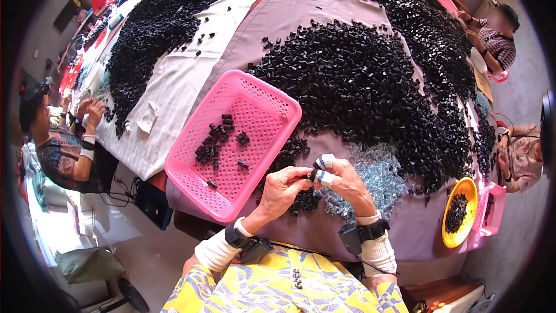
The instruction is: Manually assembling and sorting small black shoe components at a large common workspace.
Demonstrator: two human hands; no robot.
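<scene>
Pinching a small black piece (313, 175) between their fingertips, the left hand (284, 190) and the right hand (346, 181) meet just to the right of the pink basket (255, 159). Slipping looks the likeliest trouble: the piece is tiny, and the white-and-blue wraps (325, 178) on the right hand's fingers could dull their feel, so it might drop among the loose black pieces (303, 202) beside the basket and be lost among its likes. Farther right of the basket, a heap of clear pieces (373, 182) lies right beside the right hand; a careless sweep of that wrist could scatter it over the tabletop (405, 229) or mix it into the big black heap (347, 81) beyond the basket's right side. The left wrist, with its strapped device (249, 244), sits close to the basket's near end, where a knock might shift it and roll the few black pieces inside. Fingers cover most of the pinched piece, so its shape, whether a clear one is joined to it, and which hand bears the firmer hold cannot be told. Far right of the basket, a co-worker (524, 150) is cut off by the dark lens rim.
</scene>
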